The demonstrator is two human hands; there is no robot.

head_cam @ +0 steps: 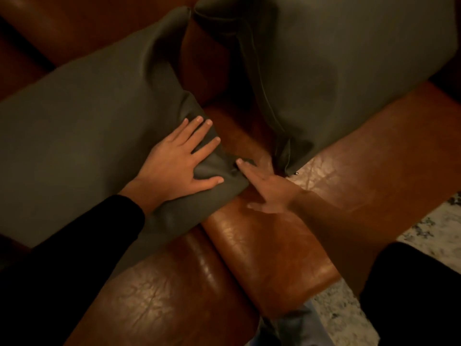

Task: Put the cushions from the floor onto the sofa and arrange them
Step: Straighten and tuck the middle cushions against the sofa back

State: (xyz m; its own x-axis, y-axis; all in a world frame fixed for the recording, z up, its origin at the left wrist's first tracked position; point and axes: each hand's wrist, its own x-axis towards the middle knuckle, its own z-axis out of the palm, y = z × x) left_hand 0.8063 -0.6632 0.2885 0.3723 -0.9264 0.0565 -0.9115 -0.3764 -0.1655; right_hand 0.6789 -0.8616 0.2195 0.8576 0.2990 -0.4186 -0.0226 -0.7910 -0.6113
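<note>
The scene is dim, with a warm amber cast. Pale glare patches shine on the glossy brown leather sofa seat [274, 258], brightest near its front edge. The left hand [174, 163] is fairly sharp; the right hand [269, 193] is smeared by motion blur. The black sleeves [74, 258] sink into detail-less shadow, and the upper left corner falls dark. Sofa edges bow slightly toward the borders.

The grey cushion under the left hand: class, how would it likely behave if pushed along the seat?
The cushion is probably soft and floppy: it creases around the left hand. It may slide easily, since the leather seat looks glossy. Unlikely to roll, being broad.
</note>
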